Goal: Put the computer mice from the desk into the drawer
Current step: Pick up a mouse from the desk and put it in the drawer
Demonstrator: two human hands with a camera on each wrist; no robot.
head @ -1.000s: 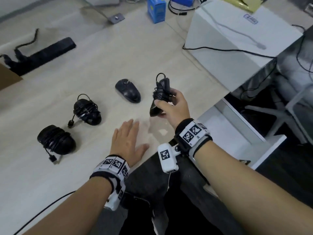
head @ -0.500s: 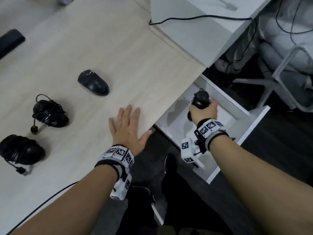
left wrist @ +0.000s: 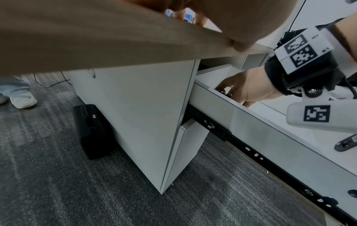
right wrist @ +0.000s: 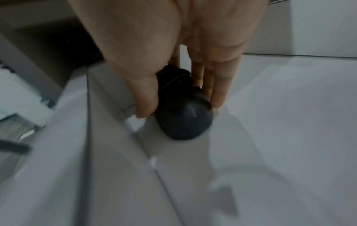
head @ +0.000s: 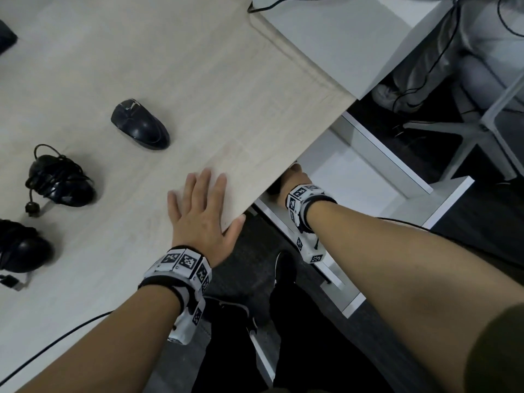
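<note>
My right hand (head: 295, 180) reaches into the open white drawer (head: 419, 180), partly hidden under the desk edge. In the right wrist view its thumb and fingers (right wrist: 214, 85) pinch a black mouse (right wrist: 183, 116) with its cable wound round it, low by the drawer's left wall. My left hand (head: 201, 211) lies flat and open on the desk edge (head: 255, 154). On the desk stay a bare black mouse (head: 140, 124) and two cable-wrapped mice (head: 61, 180), (head: 19, 246) at the left.
A white box (head: 340, 38) with a black cable sits at the desk's back right. White chair legs (head: 482, 129) stand beyond the drawer. Under the desk are a white cabinet (left wrist: 144, 114), a black device (left wrist: 90, 130) on grey carpet, and another person's shoe (left wrist: 23, 99).
My right hand has carried the wrapped mouse from above the desk down into the drawer and back under the desk edge. The left hand stayed flat on the desk.
</note>
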